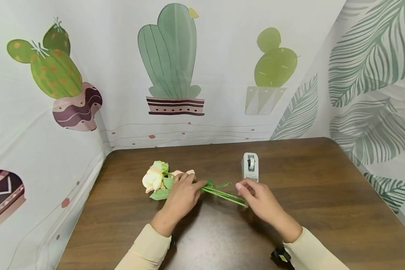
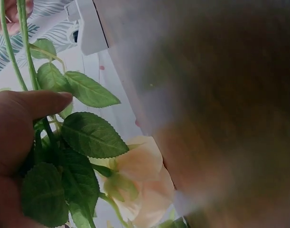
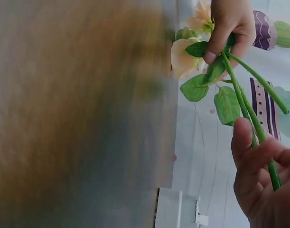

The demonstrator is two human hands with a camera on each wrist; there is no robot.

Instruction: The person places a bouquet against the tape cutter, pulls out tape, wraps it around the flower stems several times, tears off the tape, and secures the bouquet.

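Observation:
A small bunch of cream and peach roses [image 1: 154, 177] lies over the table with the blossoms to the left and the green stems [image 1: 224, 195] running right. My left hand [image 1: 183, 191] grips the stems just below the blossoms, its thumb across them among the serrated leaves [image 2: 95, 135]. Near the cut ends, my right hand [image 1: 261, 200] has its fingers curled about the lower stems; in the right wrist view a finger crosses in front of one stem [image 3: 274, 175]. Another stem [image 3: 263, 85] slants away, apart from those fingers. The left fingertips are partly hidden by leaves.
A white tape dispenser [image 1: 250, 167] with a roll in it stands just behind my right hand. The brown wooden table [image 1: 310, 168] reaches back to a hanging cloth [image 1: 222, 75] printed with cacti and leaves. A black strap device [image 1: 281, 258] sits at my right wrist.

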